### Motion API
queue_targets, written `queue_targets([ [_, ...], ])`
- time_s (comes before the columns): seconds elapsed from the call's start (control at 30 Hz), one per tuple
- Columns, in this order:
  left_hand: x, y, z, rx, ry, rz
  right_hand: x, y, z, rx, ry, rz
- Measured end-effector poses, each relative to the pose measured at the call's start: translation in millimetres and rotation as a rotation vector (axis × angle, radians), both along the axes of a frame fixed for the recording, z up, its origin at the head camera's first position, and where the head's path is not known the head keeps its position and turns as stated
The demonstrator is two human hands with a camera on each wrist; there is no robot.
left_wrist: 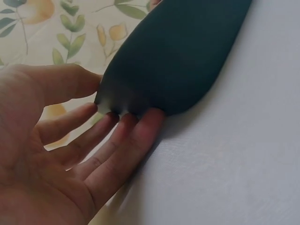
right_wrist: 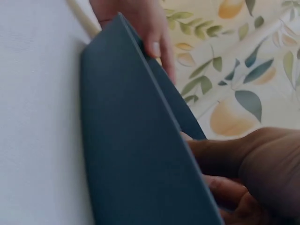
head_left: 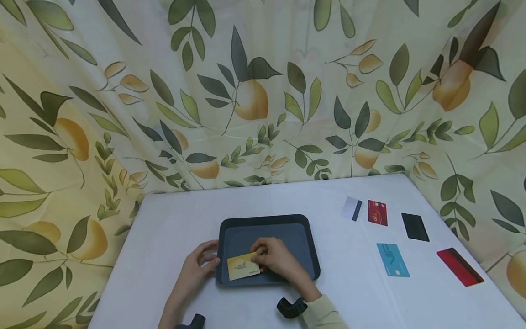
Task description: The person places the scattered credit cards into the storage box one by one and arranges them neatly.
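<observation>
A dark grey tray (head_left: 263, 220) lies in the middle of the white table. My right hand (head_left: 260, 257) reaches into it and pinches the right end of a yellow card (head_left: 241, 267), which lies low over the tray's near left corner. My left hand (head_left: 208, 259) is open, its straight fingers touching the outside of the tray's left wall. The left wrist view shows these fingers (left_wrist: 136, 129) against the tray's outer wall (left_wrist: 178, 56). In the right wrist view the tray (right_wrist: 131, 154) fills the frame, with my right hand (right_wrist: 243, 178) at its rim; the card is hidden there.
Several cards lie on the table to the right: a white one with a dark stripe (head_left: 352, 209), a red one (head_left: 377, 212), a black one (head_left: 415, 226), a light blue one (head_left: 393, 260) and a red one with a black stripe (head_left: 460, 267). A leaf-and-fruit curtain (head_left: 263, 91) hangs round the table.
</observation>
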State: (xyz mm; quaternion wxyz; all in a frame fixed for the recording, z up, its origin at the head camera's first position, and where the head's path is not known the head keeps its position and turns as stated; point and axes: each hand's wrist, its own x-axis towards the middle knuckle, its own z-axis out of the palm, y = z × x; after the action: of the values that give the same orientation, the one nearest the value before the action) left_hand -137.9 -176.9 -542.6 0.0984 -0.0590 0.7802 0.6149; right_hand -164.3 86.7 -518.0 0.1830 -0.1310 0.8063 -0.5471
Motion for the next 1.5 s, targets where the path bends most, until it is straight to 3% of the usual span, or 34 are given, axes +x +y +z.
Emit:
queue_targets([
  [0.43,3.0,2.1,-4.0,-0.005,0.018,0.022,14.2,-14.4,8.4,0.247,0.233,-0.069],
  [0.77,8.6,3.6,-1.6,0.003,0.017,0.022,25.0,-21.7,13.2,0.331,0.29,-0.052],
  [1.17,5.4,5.4,-2.8,-0.002,0.027,0.022,24.6,-19.1,12.9,0.403,0.327,-0.003],
  [1.5,7.0,7.1,-2.1,0.008,0.029,0.026,28.6,-21.8,12.7,0.471,0.39,-0.018],
])
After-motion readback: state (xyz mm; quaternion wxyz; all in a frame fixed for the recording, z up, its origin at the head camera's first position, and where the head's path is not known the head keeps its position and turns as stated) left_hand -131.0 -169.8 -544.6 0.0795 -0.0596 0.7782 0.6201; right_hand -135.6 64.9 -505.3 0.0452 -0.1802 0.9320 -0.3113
